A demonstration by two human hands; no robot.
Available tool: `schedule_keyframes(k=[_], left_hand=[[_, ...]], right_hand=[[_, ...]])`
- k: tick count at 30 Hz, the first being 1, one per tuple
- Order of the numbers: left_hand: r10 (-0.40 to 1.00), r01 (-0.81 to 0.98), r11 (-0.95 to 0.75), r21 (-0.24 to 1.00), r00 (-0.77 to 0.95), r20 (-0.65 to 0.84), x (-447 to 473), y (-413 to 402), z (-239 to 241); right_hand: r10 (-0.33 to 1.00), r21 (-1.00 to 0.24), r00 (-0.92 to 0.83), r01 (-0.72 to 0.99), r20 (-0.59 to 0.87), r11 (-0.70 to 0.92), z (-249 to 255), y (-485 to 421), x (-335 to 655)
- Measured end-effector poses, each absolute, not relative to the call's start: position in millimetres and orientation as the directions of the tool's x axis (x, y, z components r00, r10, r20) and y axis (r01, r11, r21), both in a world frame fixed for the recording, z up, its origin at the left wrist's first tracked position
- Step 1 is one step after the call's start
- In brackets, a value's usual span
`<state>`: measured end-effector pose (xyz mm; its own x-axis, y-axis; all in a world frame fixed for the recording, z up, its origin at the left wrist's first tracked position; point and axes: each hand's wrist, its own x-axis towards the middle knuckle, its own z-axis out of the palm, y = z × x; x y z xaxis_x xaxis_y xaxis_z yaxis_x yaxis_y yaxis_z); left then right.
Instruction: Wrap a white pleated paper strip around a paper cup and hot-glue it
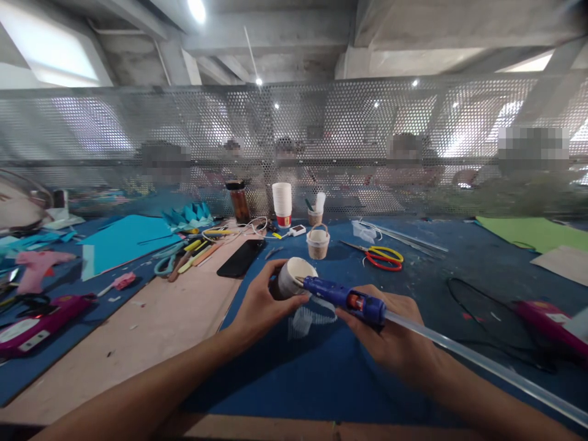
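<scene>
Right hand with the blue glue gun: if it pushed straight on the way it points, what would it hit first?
Most likely the paper cup in the left hand. The right hand aims the glue gun up-left, its nozzle seemingly at the cup's rim; depth is hard to judge.

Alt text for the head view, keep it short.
The left hand holds a paper cup on its side; the right hand holds a blue glue gun, nozzle at the cup's rim, a clear glue stick jutting from its back. Beyond on the blue table: red-and-yellow scissors, a small basket, stacked cups.
</scene>
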<state>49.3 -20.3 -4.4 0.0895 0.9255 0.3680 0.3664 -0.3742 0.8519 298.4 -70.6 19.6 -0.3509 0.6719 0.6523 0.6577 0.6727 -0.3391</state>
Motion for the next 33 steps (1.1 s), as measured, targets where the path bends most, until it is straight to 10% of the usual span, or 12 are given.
schedule_keyframes(k=[33], left_hand=[[0.887, 0.450, -0.443, 0.776, 0.095, 0.451, 49.9, -22.2, -4.7]], right_hand=[[0.679, -0.341, -0.410, 0.637, 0.609, 0.691, 15.5, -72.6, 299.7]])
